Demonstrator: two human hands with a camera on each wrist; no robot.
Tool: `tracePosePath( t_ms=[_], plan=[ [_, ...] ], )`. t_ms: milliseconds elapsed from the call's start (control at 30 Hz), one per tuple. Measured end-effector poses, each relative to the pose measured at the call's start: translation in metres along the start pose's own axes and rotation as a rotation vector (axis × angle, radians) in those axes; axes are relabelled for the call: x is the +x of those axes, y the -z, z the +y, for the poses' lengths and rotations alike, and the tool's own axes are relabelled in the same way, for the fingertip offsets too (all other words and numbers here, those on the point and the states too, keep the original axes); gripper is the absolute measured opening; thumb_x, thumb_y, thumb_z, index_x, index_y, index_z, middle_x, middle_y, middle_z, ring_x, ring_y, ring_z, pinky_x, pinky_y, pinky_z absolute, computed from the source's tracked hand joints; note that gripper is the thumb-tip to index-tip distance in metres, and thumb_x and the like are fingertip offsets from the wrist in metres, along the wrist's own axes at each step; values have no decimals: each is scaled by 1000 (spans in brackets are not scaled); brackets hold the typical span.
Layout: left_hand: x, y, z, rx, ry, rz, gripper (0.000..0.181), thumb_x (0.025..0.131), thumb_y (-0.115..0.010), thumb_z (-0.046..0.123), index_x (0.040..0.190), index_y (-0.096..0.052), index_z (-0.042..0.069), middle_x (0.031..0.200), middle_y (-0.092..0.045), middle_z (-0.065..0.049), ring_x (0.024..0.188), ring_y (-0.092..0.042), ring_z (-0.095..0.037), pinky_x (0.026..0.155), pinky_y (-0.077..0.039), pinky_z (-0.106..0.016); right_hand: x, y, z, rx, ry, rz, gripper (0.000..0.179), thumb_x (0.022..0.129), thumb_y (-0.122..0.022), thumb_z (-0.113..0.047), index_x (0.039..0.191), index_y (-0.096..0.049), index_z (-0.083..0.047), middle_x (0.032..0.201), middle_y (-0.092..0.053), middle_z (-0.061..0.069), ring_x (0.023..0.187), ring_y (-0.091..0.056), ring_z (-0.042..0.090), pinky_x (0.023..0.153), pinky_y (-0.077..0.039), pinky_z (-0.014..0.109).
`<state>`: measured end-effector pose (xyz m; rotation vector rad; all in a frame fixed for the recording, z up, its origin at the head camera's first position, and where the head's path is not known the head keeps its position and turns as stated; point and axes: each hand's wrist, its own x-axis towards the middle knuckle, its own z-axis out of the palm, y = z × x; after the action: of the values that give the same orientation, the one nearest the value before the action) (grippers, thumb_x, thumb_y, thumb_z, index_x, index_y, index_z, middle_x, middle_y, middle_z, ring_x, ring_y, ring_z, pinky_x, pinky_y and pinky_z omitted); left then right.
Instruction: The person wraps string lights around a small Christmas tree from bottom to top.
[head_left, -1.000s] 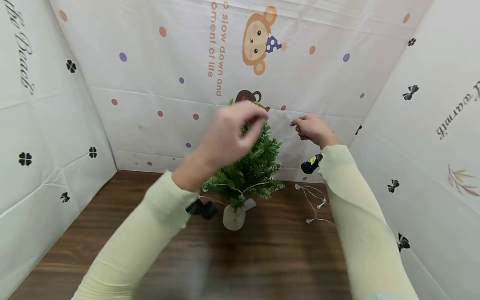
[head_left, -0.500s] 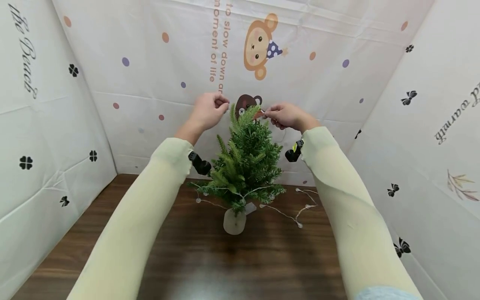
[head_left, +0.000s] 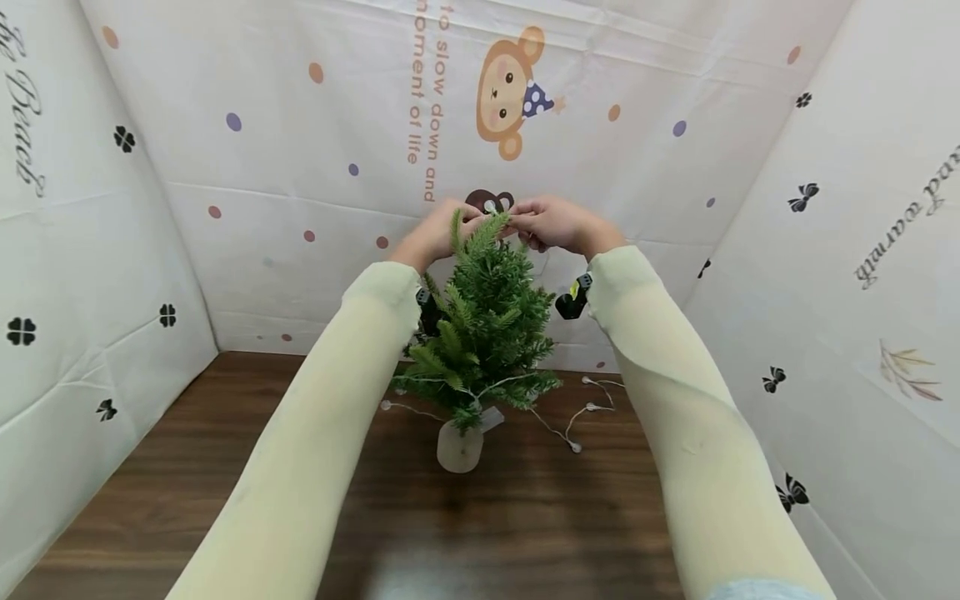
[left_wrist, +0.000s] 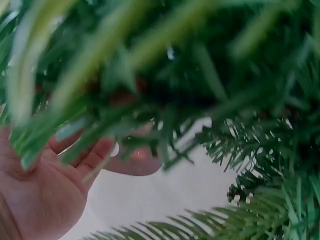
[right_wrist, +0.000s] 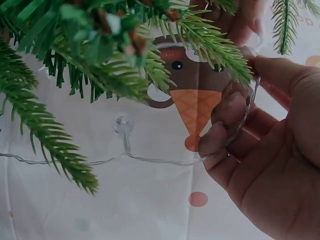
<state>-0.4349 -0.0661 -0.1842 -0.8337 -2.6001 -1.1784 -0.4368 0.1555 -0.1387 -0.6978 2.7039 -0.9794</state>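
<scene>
A small green artificial Christmas tree (head_left: 495,308) stands upright on a pale round base (head_left: 460,447). Behind its tip my right hand (head_left: 555,225) pinches the wire of a string of fairy lights (right_wrist: 242,125), which runs over the curled fingers. One clear bulb (head_left: 491,207) shows between the two hands in the head view. My left hand (head_left: 442,229) meets the right one there, its fingertips pinching at the wire, partly hidden by the branches. In the right wrist view another bulb (right_wrist: 123,124) hangs on the wire below the branches.
More of the light string (head_left: 575,447) trails over the dark wooden table (head_left: 450,533), right of the tree. Another bulb (head_left: 386,405) lies to its left. A white tag (head_left: 491,418) sits beside the base. Printed white cloth (head_left: 300,150) surrounds the table's back and sides.
My left hand first swung left, away from the tree's front, then came in to the tip. My right hand moved left to the tip with the light string, drawing its trailing bulbs closer.
</scene>
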Motion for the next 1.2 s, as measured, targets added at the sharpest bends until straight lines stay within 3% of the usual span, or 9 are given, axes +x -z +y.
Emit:
tracePosePath(
  t_ms=[100,233,367,500,633,733,900,1033,1200],
  plan=[
    [5,-4,1,-98,22,-11,40,107,-54,36,114,-74,3,93,-69,-12,76,-56,-19,70,-46,-29,1,-3,-3,8,18,-10,33,112,-39,-31,122,-65,-12,88,-61,1,67,-43,16,62,-38,27],
    [10,-8,4,-141,74,14,41,101,-64,34,126,-71,1,122,-72,-17,103,-65,-22,82,-51,-28,1,-4,-4,5,19,-9,33,112,-39,-30,118,-67,-13,93,-64,1,69,-43,17,64,-39,27],
    [10,-8,6,-94,86,76,32,102,-63,26,118,-75,1,119,-73,-19,105,-66,-27,85,-53,-33,1,-3,-3,-16,30,17,30,111,-46,-27,114,-71,-10,89,-65,1,67,-46,15,63,-41,27],
    [4,-6,6,-43,58,126,29,104,-61,24,117,-75,2,119,-73,-17,108,-66,-28,93,-54,-38,-3,3,5,-33,19,72,25,106,-58,-25,106,-71,-4,79,-63,1,66,-51,15,64,-45,29],
    [-2,-2,4,-10,50,173,27,105,-61,22,119,-74,2,123,-71,-16,113,-65,-29,100,-52,-42,-12,12,20,26,0,113,24,103,-64,-21,106,-71,1,77,-61,4,68,-54,18,67,-52,31],
    [-4,0,0,13,50,172,27,105,-60,22,120,-73,3,126,-70,-15,117,-63,-29,102,-50,-43,-20,17,30,74,-11,128,22,103,-63,-19,108,-71,1,83,-64,4,75,-60,21,74,-57,32],
    [-7,4,-3,-54,83,176,25,104,-62,23,118,-73,5,130,-67,-13,122,-60,-28,104,-48,-45,-29,20,41,215,-58,149,18,103,-63,-18,106,-71,-2,93,-68,3,86,-67,22,77,-59,30],
    [-11,6,-6,-108,90,199,23,104,-62,22,115,-74,6,131,-67,-12,125,-59,-28,102,-48,-45,-39,23,49,238,-90,145,19,104,-63,-22,102,-69,-5,94,-60,1,73,-59,17,66,-53,28],
    [-19,9,-13,-125,93,239,23,106,-58,20,110,-73,4,120,-72,-14,112,-62,-26,88,-47,-37,-55,38,63,124,-168,118,32,103,-62,-38,98,-68,-6,70,-51,0,60,-42,17,60,-41,31]
  ],
)
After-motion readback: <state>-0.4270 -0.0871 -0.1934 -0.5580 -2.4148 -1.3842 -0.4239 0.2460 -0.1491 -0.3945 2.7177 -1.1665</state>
